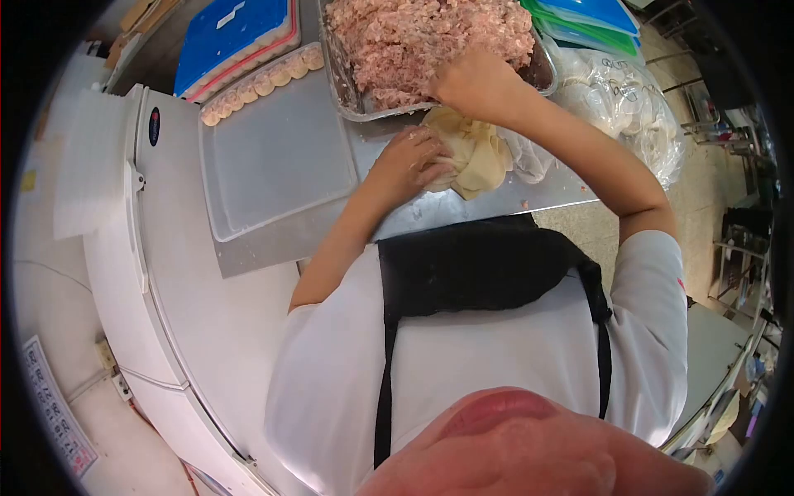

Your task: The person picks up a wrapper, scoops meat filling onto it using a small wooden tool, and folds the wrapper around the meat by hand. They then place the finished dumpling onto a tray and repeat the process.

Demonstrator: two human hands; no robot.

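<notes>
My left hand [410,164] is curled beside a pile of pale yellow dumpling wrappers [482,157] at the table's near edge. Its fingers close on a thin wrapper, partly hidden by the hand. My right hand [480,85] is closed in a fist at the near rim of a clear tub [364,115], just above the wrappers. Whatever it grips is hidden from this angle. Pink ground meat filling [422,41] is heaped in the tub. To the left, a translucent tray [277,157] bears one row of shaped dumplings [263,83] along its far edge.
Stacked trays of dumplings under a blue lid [236,37] stand at the far left. Bagged white wrappers [616,103] lie right of the tub, below blue and green lids [587,25]. A white freezer [207,248] adjoins the metal table [256,255] on the left.
</notes>
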